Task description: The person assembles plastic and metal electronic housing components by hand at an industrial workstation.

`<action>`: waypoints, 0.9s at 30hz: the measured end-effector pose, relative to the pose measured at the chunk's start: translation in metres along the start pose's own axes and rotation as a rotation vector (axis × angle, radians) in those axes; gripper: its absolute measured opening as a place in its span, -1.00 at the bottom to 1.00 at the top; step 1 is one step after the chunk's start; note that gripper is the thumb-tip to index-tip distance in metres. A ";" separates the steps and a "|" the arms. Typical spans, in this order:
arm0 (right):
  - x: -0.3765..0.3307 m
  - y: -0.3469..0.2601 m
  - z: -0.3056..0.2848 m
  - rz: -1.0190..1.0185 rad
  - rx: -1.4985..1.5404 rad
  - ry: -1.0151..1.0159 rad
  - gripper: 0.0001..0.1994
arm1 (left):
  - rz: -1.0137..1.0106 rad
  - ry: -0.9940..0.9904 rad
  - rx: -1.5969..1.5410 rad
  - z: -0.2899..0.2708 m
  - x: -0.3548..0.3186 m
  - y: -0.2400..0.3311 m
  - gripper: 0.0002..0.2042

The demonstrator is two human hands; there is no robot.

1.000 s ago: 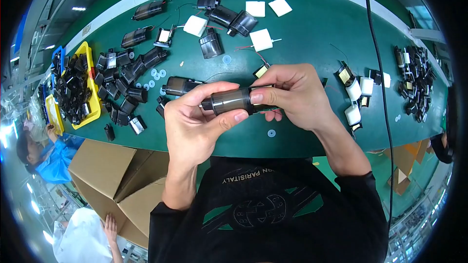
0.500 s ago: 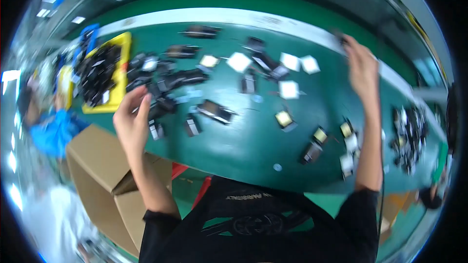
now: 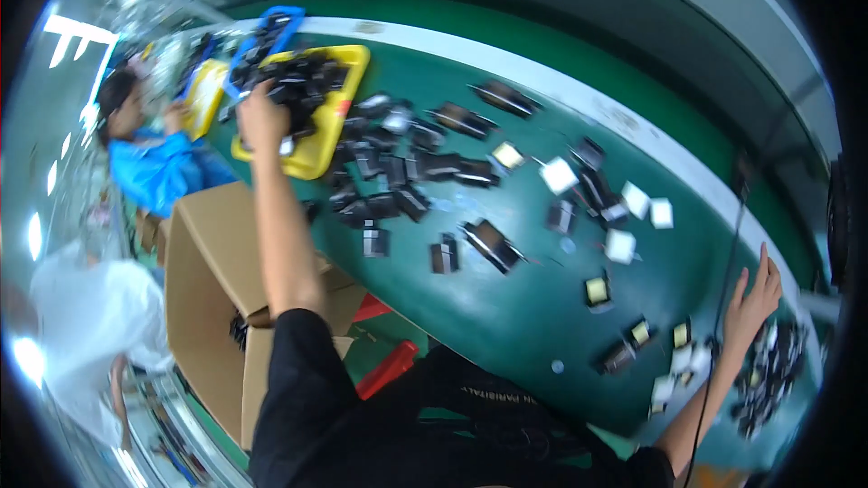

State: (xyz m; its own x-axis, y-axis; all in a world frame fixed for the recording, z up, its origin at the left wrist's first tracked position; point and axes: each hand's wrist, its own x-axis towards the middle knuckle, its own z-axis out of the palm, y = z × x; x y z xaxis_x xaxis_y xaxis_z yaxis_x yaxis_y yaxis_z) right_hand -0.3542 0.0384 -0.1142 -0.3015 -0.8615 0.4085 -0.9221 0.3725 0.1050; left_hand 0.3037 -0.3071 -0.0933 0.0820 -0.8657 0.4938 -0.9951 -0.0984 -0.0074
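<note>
My left hand (image 3: 264, 119) reaches over the yellow tray (image 3: 355, 61) at the far left, which is heaped with small black block-shaped parts (image 3: 312, 81). Its fingertips are blurred against the heap, so whether they grip a part cannot be told. To the right, my right hand (image 3: 756, 300) is raised over the table's edge strip, fingers spread and holding nothing. Close to it a thin dark cord (image 3: 729, 280) runs down past my forearm. More black parts (image 3: 382, 203) lie in a loose group beside the tray.
Black parts, white pads (image 3: 559, 176) and yellow-topped pieces (image 3: 597, 291) are scattered over the green table (image 3: 506, 325). Another pile of black parts (image 3: 768, 370) lies far right. A blue tray (image 3: 287, 27) stands behind the yellow one. An open cardboard box (image 3: 208, 244) and a person in blue (image 3: 167, 172) are at left.
My view has turned left. My left hand has gone from above the loose parts to the yellow tray. My right hand has let go of a small dark thing and spread its fingers.
</note>
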 end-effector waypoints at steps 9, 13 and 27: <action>-0.143 0.027 -0.074 0.808 0.310 0.038 -0.81 | 0.252 -0.137 0.130 0.013 0.040 -0.098 -0.68; -0.139 0.027 -0.085 1.099 0.187 -0.263 -0.62 | 0.130 0.096 -0.546 -0.069 -0.057 0.065 -0.69; -0.080 0.032 -0.029 0.848 0.469 0.178 -0.68 | -0.479 -1.257 -2.312 -0.138 -0.246 0.290 -0.53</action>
State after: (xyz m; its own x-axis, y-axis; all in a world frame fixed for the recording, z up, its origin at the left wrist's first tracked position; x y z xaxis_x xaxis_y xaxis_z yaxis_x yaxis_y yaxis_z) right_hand -0.3529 0.1293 -0.1173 -0.9020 -0.2933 0.3168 -0.4315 0.6354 -0.6404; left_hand -0.0131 -0.0551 -0.0967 -0.6146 -0.7666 -0.1863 0.5295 -0.5759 0.6229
